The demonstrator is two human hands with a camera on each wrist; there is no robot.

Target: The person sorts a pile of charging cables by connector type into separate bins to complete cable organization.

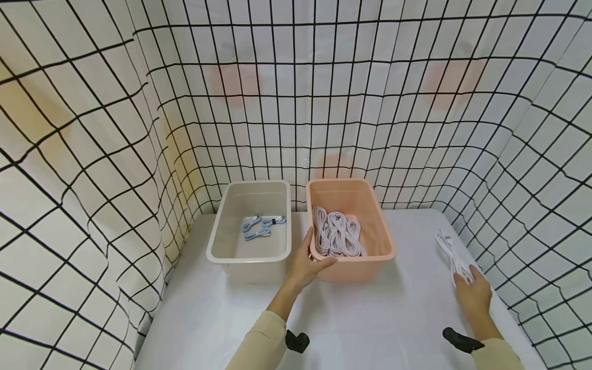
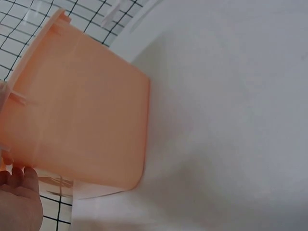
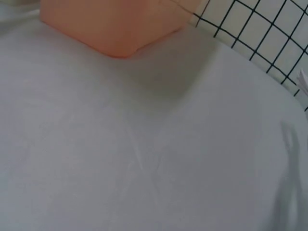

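In the head view, my left hand [image 1: 302, 266] grips the near left corner of an orange plastic bin [image 1: 384, 241], thumb along the front rim and fingers at its left side. Several bundled white cables [image 1: 339, 234] lie inside that bin, toward its left. Over at the right, my right hand [image 1: 475, 295] holds one end of a bundled white cable [image 1: 448, 252], whose far end points away from me. The left wrist view has the fingers [image 2: 30, 180] against the bin's outer wall [image 2: 91, 110]. The right hand is out of sight in its own wrist view.
A cream bin [image 1: 226, 226] stands left of the orange one, with three small light-blue cable bundles [image 1: 259, 228] in it. Black wire grid [image 1: 296, 108] walls off the back and both sides of the white table [image 1: 370, 324].
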